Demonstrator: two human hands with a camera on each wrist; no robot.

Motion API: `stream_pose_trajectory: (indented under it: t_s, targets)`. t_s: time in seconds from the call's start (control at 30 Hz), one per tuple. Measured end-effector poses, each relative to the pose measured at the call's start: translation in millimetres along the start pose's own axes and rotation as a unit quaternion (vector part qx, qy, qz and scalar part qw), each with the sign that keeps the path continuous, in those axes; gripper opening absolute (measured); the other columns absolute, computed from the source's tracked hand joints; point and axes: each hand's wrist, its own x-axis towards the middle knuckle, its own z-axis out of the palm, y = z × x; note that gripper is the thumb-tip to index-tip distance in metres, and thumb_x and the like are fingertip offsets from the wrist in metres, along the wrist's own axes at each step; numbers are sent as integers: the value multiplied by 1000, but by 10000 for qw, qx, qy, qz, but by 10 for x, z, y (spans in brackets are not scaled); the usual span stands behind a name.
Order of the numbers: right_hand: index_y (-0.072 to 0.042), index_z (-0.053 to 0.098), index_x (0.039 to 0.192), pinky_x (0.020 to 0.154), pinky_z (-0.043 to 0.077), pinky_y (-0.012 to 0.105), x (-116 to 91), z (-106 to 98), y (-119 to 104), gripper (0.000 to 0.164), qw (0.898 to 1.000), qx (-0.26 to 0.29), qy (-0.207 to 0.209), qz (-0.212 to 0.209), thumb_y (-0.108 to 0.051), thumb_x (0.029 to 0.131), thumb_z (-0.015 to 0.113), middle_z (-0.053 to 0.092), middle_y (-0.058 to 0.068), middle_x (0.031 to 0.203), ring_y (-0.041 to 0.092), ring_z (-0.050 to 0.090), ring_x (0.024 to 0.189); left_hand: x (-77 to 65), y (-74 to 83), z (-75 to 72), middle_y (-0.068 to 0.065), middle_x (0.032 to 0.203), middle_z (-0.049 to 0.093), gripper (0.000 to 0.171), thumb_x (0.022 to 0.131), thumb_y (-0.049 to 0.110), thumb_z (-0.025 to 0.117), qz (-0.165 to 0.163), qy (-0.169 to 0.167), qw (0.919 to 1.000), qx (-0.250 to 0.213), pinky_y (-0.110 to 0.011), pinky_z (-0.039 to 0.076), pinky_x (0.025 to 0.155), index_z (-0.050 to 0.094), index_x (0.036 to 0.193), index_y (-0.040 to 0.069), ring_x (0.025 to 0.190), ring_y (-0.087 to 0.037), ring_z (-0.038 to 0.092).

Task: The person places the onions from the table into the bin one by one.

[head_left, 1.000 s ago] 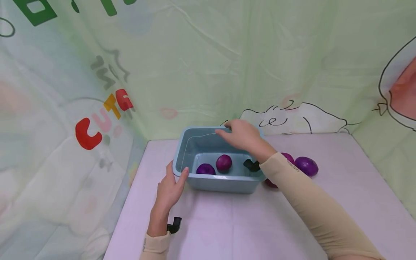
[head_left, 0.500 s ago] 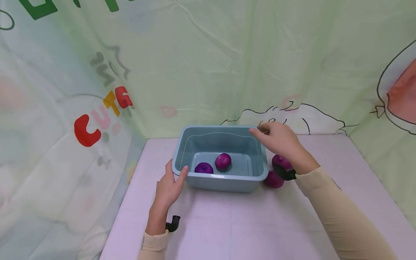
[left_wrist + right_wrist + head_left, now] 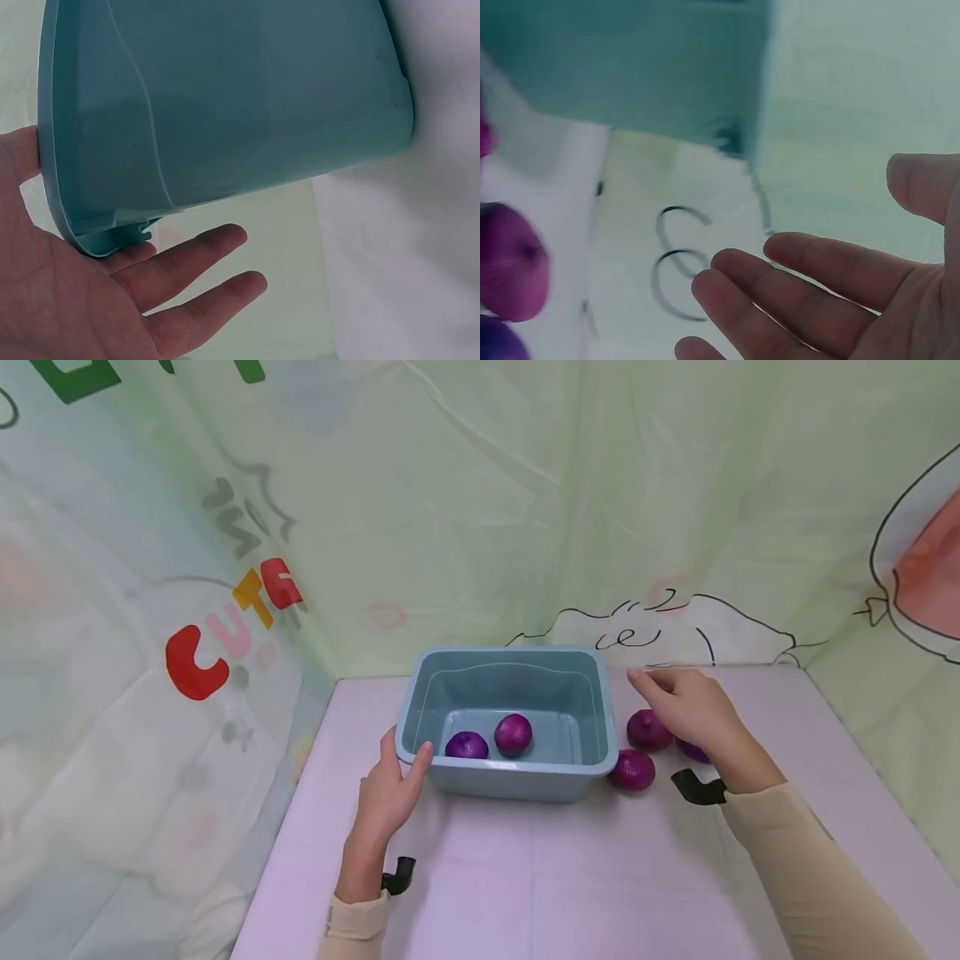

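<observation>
A blue-grey plastic basin (image 3: 510,785) stands on the table with two red onions inside: a violet one (image 3: 467,746) and a more magenta one (image 3: 513,735). At its near left corner my left hand (image 3: 388,797) grips the rim (image 3: 46,112), thumb on one side and fingers on the other; two fingers stretch out free beneath. My right hand (image 3: 693,706), holding nothing, hovers right of the basin with fingers extended (image 3: 810,300). Below and beside it lie more red onions: one against the basin (image 3: 633,770), one behind (image 3: 649,730), and a violet one (image 3: 692,750) partly hidden by the hand.
A pale lilac cloth covers the table (image 3: 487,877). Behind it hangs a light green printed curtain (image 3: 450,527), and another printed sheet (image 3: 150,777) hangs at the left. Each wrist wears a black camera mount (image 3: 699,788).
My right hand has moved from above the basin out to the right, over the onions. The left hand stays on the rim. Both onions in the basin keep their places.
</observation>
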Motion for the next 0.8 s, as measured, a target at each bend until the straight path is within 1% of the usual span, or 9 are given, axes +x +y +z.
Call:
stream_pose_trajectory:
  t_s: [0.13, 0.27, 0.4, 0.53, 0.6, 0.7, 0.8]
  targets:
    - [10, 49, 147, 102, 36, 73, -36, 81, 214, 91, 9998, -9, -92, 186, -69, 104, 33, 49, 36, 145, 57, 43, 133, 10, 0, 0, -15, 154, 51, 94, 95, 78, 47, 8, 14, 10000, 22, -82, 17, 106, 25, 163, 18, 136, -47, 49]
    - [13, 48, 146, 99, 39, 73, -82, 185, 397, 92, 9993, 6, -163, 348, -68, 104, 33, 48, 39, 144, 59, 43, 131, 15, -2, 2, -14, 153, 52, 93, 95, 78, 47, 21, 7, 10000, 3, -82, 17, 106, 25, 163, 19, 136, -47, 49]
    - [14, 49, 144, 96, 41, 73, -128, 314, 561, 90, 9991, -41, -157, 402, -66, 106, 33, 48, 40, 142, 61, 44, 130, 11, -8, 3, -14, 151, 54, 91, 96, 77, 47, 62, 41, 10000, 37, -80, 24, 104, 26, 163, 20, 133, -46, 52]
    - [16, 52, 140, 95, 43, 72, -182, 451, 693, 88, 9987, -135, -156, 462, -63, 107, 35, 50, 40, 140, 61, 46, 127, 5, -10, -4, -14, 148, 56, 89, 96, 77, 46, 140, 71, 9998, 80, -77, 28, 104, 27, 163, 21, 129, -46, 55]
    - [16, 53, 140, 95, 44, 72, -211, 514, 741, 88, 9984, -113, -200, 520, -64, 107, 35, 51, 40, 139, 61, 47, 126, 4, -7, -14, -14, 148, 56, 89, 97, 77, 46, 169, 62, 9998, 74, -77, 26, 104, 27, 163, 21, 129, -47, 55]
    - [14, 54, 140, 93, 44, 72, -254, 606, 808, 88, 9977, -22, -272, 616, -65, 106, 35, 52, 38, 140, 60, 48, 126, 1, 4, -21, -14, 150, 55, 90, 96, 78, 46, 146, 41, 9999, 82, -77, 26, 104, 26, 163, 21, 130, -48, 54]
    - [14, 55, 139, 92, 46, 72, -289, 693, 871, 87, 9975, 49, -261, 661, -64, 107, 36, 53, 38, 139, 60, 50, 124, -2, 9, -20, -15, 150, 55, 90, 96, 78, 46, 126, 37, 9999, 79, -77, 26, 104, 26, 163, 21, 130, -48, 54]
